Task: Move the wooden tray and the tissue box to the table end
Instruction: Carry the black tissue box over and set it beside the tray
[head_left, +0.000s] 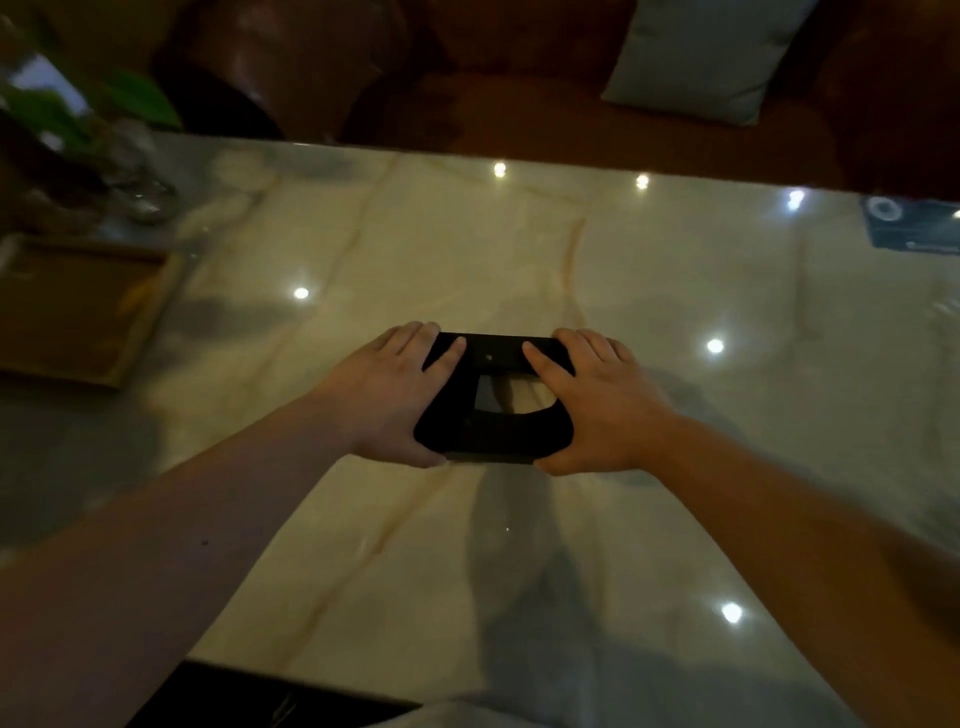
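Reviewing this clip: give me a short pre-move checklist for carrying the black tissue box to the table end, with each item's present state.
1. Left hand on the tissue box: ok, it clasps the left side.
2. Right hand on the box: ok, it clasps the right side.
3. Box lifted off the table: cannot tell.
4. Path leftward along the table: ok, bare marble up to the wooden tray.
5. Tray already at the left end: ok, beside the glass vase.
6. Free room by the tray: cannot tell, blurred.
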